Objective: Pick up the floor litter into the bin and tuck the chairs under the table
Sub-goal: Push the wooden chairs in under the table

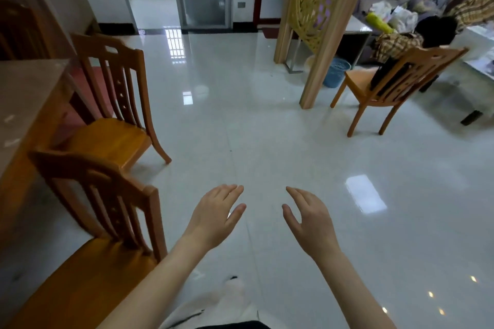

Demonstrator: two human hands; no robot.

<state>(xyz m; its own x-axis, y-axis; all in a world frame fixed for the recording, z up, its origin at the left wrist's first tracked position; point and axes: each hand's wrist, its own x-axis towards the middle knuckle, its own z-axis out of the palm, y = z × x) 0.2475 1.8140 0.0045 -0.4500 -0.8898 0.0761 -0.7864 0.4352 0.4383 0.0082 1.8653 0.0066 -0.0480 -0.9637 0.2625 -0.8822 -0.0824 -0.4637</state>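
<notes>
Neither grip is occupied: the left hand (216, 212) and the right hand (307, 219) are held out over the floor (267, 128) with fingers loosely spread. Nothing is held and nothing is touched.

The chair part of the task is judged to be largely undone. Along the right edge of the tabletop (24, 93), the near chair (107, 195) and the second chair (115, 83) are both seen with their seats outside that edge, the second one set at an angle. A third chair (395, 80) stands well apart from the tabletop, at the far right of the floor near the carved screen (318, 8). Dark cloth appears to be draped over it, and a seated person (427, 35) is just beyond it.

The blue bin (335, 73) is placed at the foot of the screen. Little litter is seen on the open floor. Only a dark speck (231, 151) near its middle and a black object (471, 117) by the right edge are noted, and neither can be identified.

The bin's contents are hidden, so it cannot be told how much litter has been collected. The tabletop is cut off at the left, its far side is unseen, and the near chair is blurred.
</notes>
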